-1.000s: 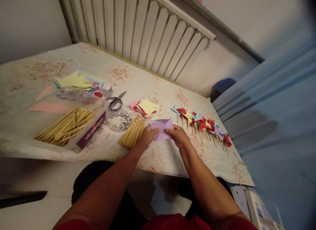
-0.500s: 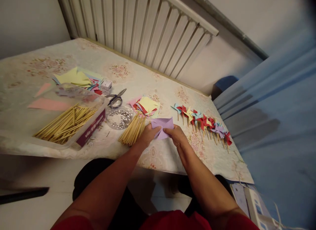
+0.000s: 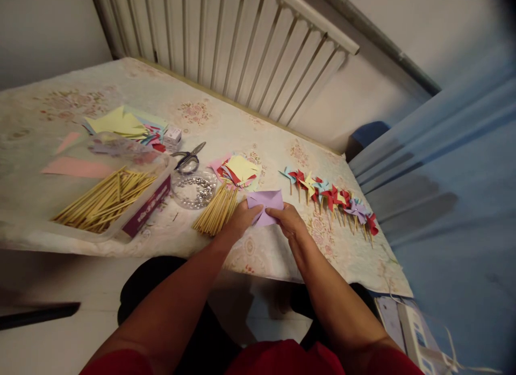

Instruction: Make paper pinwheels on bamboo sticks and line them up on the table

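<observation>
A square of purple paper [image 3: 266,200] with slits cut in it is held above the tablecloth between both hands. My left hand [image 3: 242,218] pinches its left side, thumb on top. My right hand [image 3: 287,217] grips the right side, its thumb near the paper's middle. The fingers beneath the paper are hidden. Close to my left hand lies a bundle of thin wooden sticks [image 3: 215,210]. Just behind the paper is a pile of coloured paper pieces [image 3: 238,171]. To the right, several finished paper pinwheels [image 3: 331,196] on sticks lie in a row.
A clear plastic box [image 3: 161,176] of wooden sticks stands at the left. Near it are a round dish of silvery pins or beads [image 3: 194,190], scissors [image 3: 188,159], a small white box [image 3: 173,137] and more paper sheets [image 3: 116,122]. A radiator [image 3: 226,47] runs behind the table.
My right thumb has moved inward toward the middle of the purple paper, close to the left thumb. Both hands keep hold of the paper. The camera view has shifted slightly.
</observation>
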`<control>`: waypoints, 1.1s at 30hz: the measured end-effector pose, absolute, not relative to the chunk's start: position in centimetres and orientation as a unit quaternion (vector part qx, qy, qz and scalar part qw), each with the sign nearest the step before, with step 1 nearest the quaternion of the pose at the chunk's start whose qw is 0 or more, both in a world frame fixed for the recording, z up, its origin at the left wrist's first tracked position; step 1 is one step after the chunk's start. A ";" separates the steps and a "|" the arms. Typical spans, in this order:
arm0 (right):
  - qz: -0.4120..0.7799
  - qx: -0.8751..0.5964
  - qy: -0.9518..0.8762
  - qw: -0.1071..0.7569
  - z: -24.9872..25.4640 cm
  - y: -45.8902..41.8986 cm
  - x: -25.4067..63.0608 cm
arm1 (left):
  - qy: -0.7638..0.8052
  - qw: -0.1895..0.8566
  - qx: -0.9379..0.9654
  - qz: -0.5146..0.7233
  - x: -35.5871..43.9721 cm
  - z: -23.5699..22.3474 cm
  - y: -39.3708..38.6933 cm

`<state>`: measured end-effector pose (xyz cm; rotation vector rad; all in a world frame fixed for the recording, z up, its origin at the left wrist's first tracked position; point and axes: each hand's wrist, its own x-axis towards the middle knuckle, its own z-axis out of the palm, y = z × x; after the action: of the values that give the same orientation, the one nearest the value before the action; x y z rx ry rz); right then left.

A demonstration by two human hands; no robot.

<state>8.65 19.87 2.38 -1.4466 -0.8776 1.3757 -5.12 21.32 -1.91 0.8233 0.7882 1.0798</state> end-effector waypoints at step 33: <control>0.552 -0.591 -0.339 0.481 1.8 19.8 8.9 | 0.316 0.738 0.349 0.484 -5.0 -2.7 21.4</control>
<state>8.89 19.83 1.77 -1.4420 -0.8255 1.3452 -5.05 21.43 -2.73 0.7664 0.6944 1.0619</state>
